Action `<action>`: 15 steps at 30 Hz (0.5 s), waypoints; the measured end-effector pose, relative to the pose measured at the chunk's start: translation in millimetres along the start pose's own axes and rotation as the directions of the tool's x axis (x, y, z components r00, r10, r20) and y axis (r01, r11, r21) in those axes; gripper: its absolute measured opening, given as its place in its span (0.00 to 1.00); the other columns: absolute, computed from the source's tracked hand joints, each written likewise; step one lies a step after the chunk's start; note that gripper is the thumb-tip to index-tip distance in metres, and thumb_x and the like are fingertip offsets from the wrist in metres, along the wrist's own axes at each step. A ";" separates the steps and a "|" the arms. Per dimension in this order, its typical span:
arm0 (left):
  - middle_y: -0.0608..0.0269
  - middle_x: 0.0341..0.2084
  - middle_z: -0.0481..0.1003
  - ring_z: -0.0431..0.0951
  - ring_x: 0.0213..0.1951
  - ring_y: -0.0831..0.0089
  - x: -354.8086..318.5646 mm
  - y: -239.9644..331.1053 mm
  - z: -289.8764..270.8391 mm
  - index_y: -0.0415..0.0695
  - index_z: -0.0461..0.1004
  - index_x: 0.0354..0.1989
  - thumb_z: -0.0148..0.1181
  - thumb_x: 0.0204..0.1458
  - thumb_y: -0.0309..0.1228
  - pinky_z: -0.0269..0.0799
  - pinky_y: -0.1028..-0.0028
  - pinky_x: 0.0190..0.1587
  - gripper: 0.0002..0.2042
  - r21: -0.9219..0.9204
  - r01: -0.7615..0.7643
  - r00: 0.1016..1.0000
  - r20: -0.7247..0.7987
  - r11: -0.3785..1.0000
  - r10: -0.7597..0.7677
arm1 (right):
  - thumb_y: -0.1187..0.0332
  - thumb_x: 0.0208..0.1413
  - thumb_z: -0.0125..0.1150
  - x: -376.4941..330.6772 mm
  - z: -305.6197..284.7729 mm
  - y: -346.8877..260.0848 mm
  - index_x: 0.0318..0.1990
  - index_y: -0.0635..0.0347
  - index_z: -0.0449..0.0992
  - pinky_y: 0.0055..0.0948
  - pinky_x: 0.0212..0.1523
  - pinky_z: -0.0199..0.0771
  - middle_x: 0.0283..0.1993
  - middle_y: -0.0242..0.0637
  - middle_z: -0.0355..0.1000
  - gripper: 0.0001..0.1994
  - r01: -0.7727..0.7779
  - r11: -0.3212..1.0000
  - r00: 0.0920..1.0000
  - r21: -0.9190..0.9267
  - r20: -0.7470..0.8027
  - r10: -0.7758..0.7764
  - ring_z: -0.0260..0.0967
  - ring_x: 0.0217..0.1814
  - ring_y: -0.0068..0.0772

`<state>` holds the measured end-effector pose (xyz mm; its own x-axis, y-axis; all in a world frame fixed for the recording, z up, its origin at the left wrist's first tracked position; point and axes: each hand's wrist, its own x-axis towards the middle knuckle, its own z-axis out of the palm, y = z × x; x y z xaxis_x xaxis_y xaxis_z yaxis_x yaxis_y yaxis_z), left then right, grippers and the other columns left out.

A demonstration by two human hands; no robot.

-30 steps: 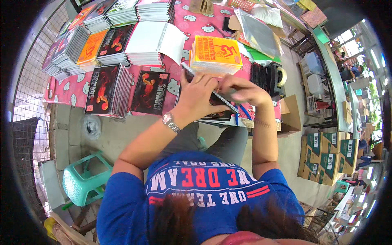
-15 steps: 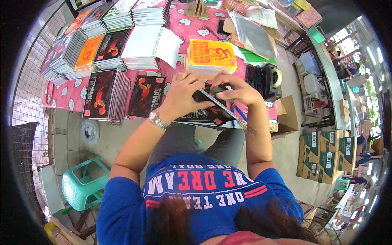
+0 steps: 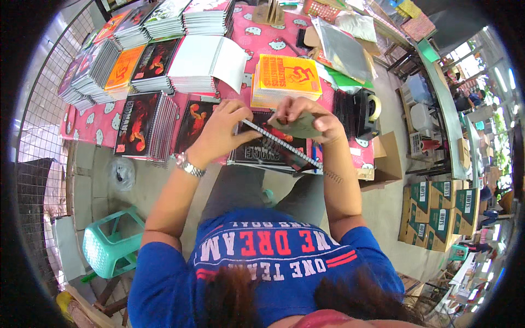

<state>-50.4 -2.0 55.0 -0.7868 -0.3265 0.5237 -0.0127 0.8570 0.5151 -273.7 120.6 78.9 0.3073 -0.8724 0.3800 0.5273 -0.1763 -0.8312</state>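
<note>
My left hand (image 3: 221, 130) holds the upper left end of a black spiral notebook (image 3: 282, 143), thumb and fingers closed around it. The notebook is tilted up, with its coil running down to the right toward my right forearm. My right hand (image 3: 330, 123) grips a flat grey-green piece (image 3: 301, 127), perhaps a cloth or pad, just above the coil. Below lies another black notebook (image 3: 261, 154) at the table's near edge. Blue pens (image 3: 315, 153) lie by my right wrist, and a stack of orange notebooks (image 3: 287, 76) stands just beyond my hands.
Black notebook stacks (image 3: 143, 124) and a white-paged stack (image 3: 191, 65) fill the left of the pink table (image 3: 262, 34). A tape dispenser (image 3: 365, 112) and plastic sleeves (image 3: 344, 52) sit at right. An open carton (image 3: 385, 161) stands beside the table, a green stool (image 3: 112, 240) at lower left.
My right hand has lifted slightly off the coil and turned, so the grey-green piece shows its broad side. My left hand has shifted a little left and down with the notebook.
</note>
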 end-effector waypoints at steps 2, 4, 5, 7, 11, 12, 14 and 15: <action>0.61 0.32 0.70 0.72 0.37 0.63 -4.5 -3.2 2.0 0.42 0.72 0.35 0.71 0.42 0.32 0.68 0.67 0.40 0.16 -0.196 0.103 0.990 0.120 0.975 -0.080 | 0.57 0.51 0.62 11.2 -8.0 0.8 0.44 0.64 0.76 0.34 0.57 0.63 0.48 0.40 0.71 0.20 -0.159 0.893 0.986 -0.422 -0.027 0.163 0.66 0.53 0.36; 0.62 0.30 0.69 0.73 0.33 0.67 -3.2 -4.9 0.1 0.42 0.72 0.37 0.70 0.44 0.31 0.68 0.69 0.36 0.15 -0.283 0.178 0.974 0.185 0.942 -0.128 | 0.56 0.51 0.61 15.1 -13.1 8.0 0.45 0.64 0.76 0.35 0.57 0.63 0.47 0.40 0.70 0.21 -0.270 0.775 0.962 -0.572 -0.126 0.242 0.66 0.53 0.36; 0.62 0.29 0.69 0.73 0.31 0.69 -3.6 -4.8 2.5 0.41 0.72 0.36 0.70 0.44 0.31 0.68 0.71 0.33 0.14 -0.288 0.206 0.970 0.189 0.935 -0.156 | 0.62 0.51 0.64 12.8 -3.8 9.6 0.46 0.63 0.76 0.32 0.57 0.63 0.47 0.37 0.71 0.17 -0.057 0.996 0.998 -0.074 -0.008 0.056 0.67 0.53 0.34; 0.63 0.28 0.69 0.72 0.28 0.72 -3.4 -5.9 4.9 0.41 0.71 0.35 0.70 0.44 0.28 0.67 0.73 0.31 0.13 -0.308 0.218 0.970 0.170 0.926 -0.172 | 0.62 0.51 0.63 14.6 -12.6 4.7 0.45 0.64 0.77 0.32 0.57 0.62 0.47 0.37 0.70 0.17 -0.248 0.880 0.967 -0.404 -0.050 0.250 0.67 0.53 0.34; 0.64 0.25 0.69 0.71 0.26 0.76 2.1 -4.9 8.3 0.41 0.70 0.33 0.70 0.44 0.24 0.67 0.75 0.29 0.13 -0.377 0.191 0.980 0.125 0.906 -0.155 | 0.59 0.51 0.64 11.6 -3.7 8.8 0.43 0.64 0.78 0.32 0.57 0.62 0.48 0.38 0.70 0.18 -0.060 0.990 0.998 -0.127 -0.005 0.060 0.66 0.53 0.35; 0.64 0.24 0.69 0.70 0.25 0.77 2.1 -4.3 11.0 0.41 0.70 0.33 0.70 0.44 0.24 0.67 0.75 0.28 0.13 -0.398 0.199 0.979 0.123 0.896 -0.163 | 0.58 0.51 0.64 10.1 -1.8 9.7 0.42 0.64 0.78 0.33 0.57 0.62 0.49 0.38 0.70 0.18 0.038 0.999 0.999 0.029 -0.003 -0.038 0.66 0.53 0.36; 0.65 0.24 0.70 0.69 0.24 0.78 3.2 -7.5 17.2 0.41 0.70 0.33 0.71 0.44 0.24 0.66 0.76 0.27 0.14 -0.416 0.228 0.973 0.135 0.880 -0.188 | 0.64 0.50 0.64 2.1 -9.6 4.6 0.43 0.64 0.76 0.29 0.54 0.65 0.45 0.35 0.69 0.15 -0.218 0.891 0.976 -0.399 -0.107 0.190 0.67 0.53 0.31; 0.66 0.24 0.70 0.69 0.24 0.79 5.6 -9.6 18.2 0.41 0.69 0.34 0.71 0.44 0.24 0.66 0.76 0.26 0.14 -0.420 0.236 0.971 0.138 0.876 -0.195 | 0.66 0.50 0.64 -2.8 -16.2 5.8 0.44 0.64 0.76 0.28 0.54 0.66 0.45 0.35 0.69 0.15 -0.354 0.728 0.935 -0.587 -0.224 0.274 0.67 0.53 0.30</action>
<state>-66.0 -4.9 40.6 -0.8468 -0.4293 0.3140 0.0622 0.5064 0.8601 -284.4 114.6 66.5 0.2548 -0.9663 0.0368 -0.1895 -0.0872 -0.9780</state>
